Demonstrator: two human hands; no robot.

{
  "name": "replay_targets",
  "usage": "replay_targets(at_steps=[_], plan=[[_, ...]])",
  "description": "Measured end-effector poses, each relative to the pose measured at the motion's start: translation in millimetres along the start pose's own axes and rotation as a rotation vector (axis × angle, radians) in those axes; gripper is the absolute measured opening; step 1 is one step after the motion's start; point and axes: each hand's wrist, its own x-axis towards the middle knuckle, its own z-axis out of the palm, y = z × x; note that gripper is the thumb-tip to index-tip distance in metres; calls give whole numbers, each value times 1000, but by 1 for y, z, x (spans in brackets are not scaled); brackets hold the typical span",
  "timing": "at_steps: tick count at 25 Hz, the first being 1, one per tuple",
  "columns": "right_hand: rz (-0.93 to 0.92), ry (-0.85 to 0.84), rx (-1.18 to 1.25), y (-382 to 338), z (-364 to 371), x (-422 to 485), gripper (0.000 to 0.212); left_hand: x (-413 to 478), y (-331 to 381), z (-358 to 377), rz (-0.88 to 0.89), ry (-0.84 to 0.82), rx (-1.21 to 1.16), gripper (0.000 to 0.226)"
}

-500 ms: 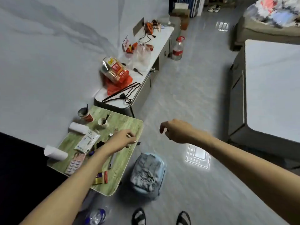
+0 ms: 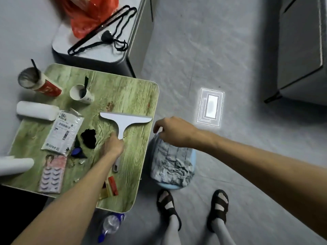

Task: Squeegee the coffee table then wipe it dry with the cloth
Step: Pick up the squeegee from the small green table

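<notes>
White packet [image 2: 63, 129] shows "980" (other print too blurred).

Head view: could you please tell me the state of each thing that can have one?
squeegee: over the coffee table, handle gripped by left hand
cloth: crumpled on blue stool, edge pinched by right hand
red cup: open, straw inside
white cup: open, dark utensil inside
bottle: lying on floor, capped

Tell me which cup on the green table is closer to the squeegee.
The small white cup with the black stirrer is nearer the squeegee; the taller red-and-white cup with the straw sits farther left.
</notes>
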Motion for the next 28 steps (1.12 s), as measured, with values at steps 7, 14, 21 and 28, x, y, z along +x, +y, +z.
replay_targets(at_steps=[7, 14, 21, 28], plan=[[55, -47, 76, 19, 23, 34, 29, 29, 4, 13, 105, -65, 67, 21], [140, 2, 200, 8, -83, -59, 27, -84, 129, -120, 359, -227, -587, 12], [74, 266, 398, 29, -249, -191, 25, -243, 326, -223, 450, -417, -843, 17], [95, 430, 482, 132, -394, -283, 8, -355, 526, -250, 618, -548, -742, 29]])
